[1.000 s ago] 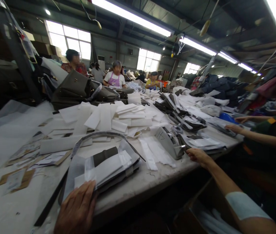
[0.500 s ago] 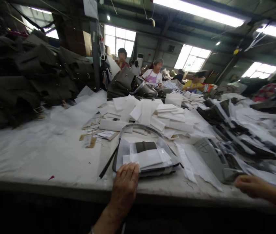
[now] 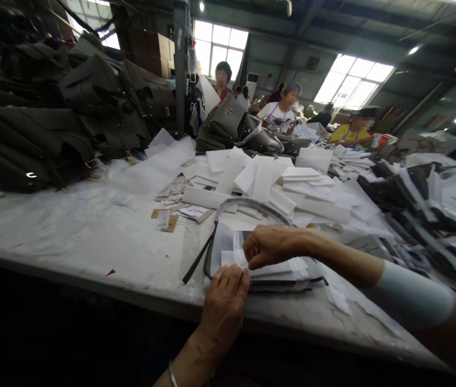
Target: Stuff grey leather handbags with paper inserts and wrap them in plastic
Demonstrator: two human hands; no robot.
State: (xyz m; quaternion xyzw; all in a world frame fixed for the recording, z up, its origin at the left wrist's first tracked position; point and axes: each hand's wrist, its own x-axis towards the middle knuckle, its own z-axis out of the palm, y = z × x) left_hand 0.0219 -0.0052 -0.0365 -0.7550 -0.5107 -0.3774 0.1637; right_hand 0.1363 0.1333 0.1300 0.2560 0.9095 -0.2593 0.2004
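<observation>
Bag (image 3: pixel 282 284) lies long axis left-right on tabletop (image 3: pixel 139 250), extending right of left hand (image 3: pixel 228 293), fingers flat on near-left edge; right hand (image 3: pixel 266 246) curled farther, cannot tell if gripping

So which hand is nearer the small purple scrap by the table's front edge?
Left. The left hand, on the near edge of the bag, lies right of the purple scrap; the right hand is farther right, over the bag.

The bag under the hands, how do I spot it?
Find the big pale table. At its near edge, in front of the heap of white strips, a bag lies under the left hand and right hand. Unlike the dark bags slumped at left, it lies flat, with an arched handle.
</observation>
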